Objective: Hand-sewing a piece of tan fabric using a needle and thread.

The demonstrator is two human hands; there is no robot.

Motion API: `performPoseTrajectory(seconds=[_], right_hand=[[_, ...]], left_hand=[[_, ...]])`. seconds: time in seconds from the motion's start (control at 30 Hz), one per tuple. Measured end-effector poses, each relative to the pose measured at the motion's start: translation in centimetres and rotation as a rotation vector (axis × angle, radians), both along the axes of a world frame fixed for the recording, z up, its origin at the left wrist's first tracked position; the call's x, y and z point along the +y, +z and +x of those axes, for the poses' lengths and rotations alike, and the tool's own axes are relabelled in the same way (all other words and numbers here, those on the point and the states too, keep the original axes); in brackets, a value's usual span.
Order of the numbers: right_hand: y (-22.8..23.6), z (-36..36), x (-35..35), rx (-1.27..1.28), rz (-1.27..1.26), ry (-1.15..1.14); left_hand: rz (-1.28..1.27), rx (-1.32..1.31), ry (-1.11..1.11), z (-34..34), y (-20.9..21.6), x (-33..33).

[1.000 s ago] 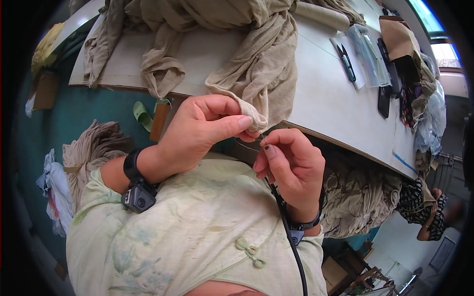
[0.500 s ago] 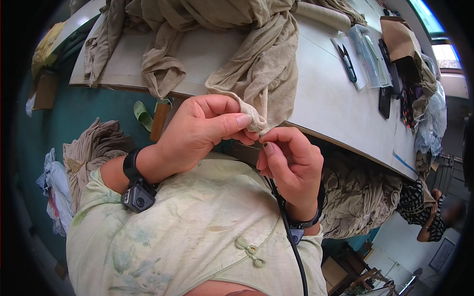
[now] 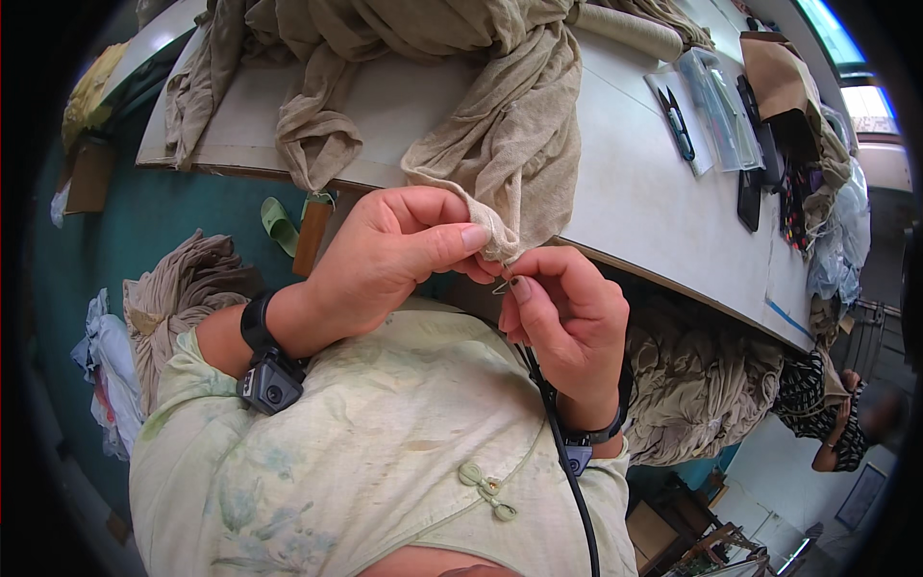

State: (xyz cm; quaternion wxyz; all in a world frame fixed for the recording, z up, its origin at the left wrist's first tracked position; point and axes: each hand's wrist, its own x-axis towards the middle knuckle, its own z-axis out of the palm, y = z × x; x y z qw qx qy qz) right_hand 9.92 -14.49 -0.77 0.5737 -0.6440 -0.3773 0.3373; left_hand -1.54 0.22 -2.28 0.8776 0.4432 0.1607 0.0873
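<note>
Beige knitted fabric (image 3: 524,135) hangs over the table's front edge, its gathered lower end drawn toward me. My left hand (image 3: 404,240) pinches the folded edge of that fabric between thumb and fingers. Close beside it, my right hand (image 3: 567,317) is closed in a pinch, thumb against forefinger, right at the fabric's tip. A thin pale loop of thread (image 3: 499,288) shows between the two hands. Whatever the right fingertips hold is too small or hidden to make out. A dark mark sits at the tip of the right thumb.
The white table (image 3: 635,163) carries more beige fabric (image 3: 385,29), thread snips (image 3: 677,125) and a clear plastic box (image 3: 719,111). Fabric bundles (image 3: 707,385) lie under the table and at left (image 3: 183,288). A black cable (image 3: 567,462) crosses my front. Another person (image 3: 832,413) is at far right.
The thin thread loop now shows between my hands, beside the right fingertips. Both hands and the fabric have barely moved.
</note>
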Motion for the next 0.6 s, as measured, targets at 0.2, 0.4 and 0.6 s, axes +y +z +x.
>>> performPoseTrajectory(seconds=[0.2, 0.4, 0.6], right_hand=[[0.3, 0.6, 0.0, 0.304, 0.008, 0.015], [0.4, 0.2, -0.9, 0.391, 0.06, -0.056], [0.8, -0.7, -1.0, 0.262, -0.05, 0.027]], left_hand=[[0.036, 0.017, -0.014, 0.0, 0.0, -0.1], [0.012, 0.026, -0.025, -0.1, 0.1, 0.0], [0.014, 0.016, -0.017, -0.1, 0.0, -0.1]])
